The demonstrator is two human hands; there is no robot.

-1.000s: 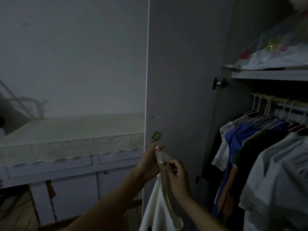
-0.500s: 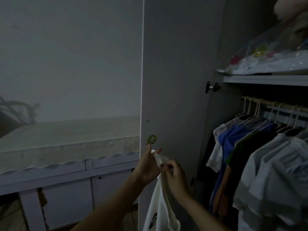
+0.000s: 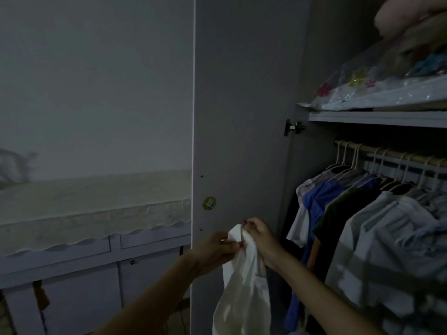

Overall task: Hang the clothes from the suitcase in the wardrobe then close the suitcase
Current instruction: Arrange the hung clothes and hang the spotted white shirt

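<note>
- Both hands were closed on the white garment (image 3: pixel 242 296): my left hand (image 3: pixel 215 250) pinched its top edge from the left, and my right hand (image 3: pixel 260 240) pinched a thin loop or strap at its top, fingertips raised.
- Garment hung limp below the hands, in front of the open wardrobe door (image 3: pixel 242 117) and left of the hanging space.
- I could not tell whether a hanger was inside it; none showed.
- Wardrobe rail (image 3: pixel 387 153) carried a row of clothes on hangers (image 3: pixel 343 163), tightly packed at the right. A shelf (image 3: pixel 377 116) above held bagged items.
- Suitcase was not in view.
- Judgement: the hanging step was in hand, with the garment prepared at its top and not yet on the rail.
- Judgement: the next move called for lifting it right and up to the rail's freer left end, keeping the fabric clear of the door hinge (image 3: pixel 294 128).
</note>
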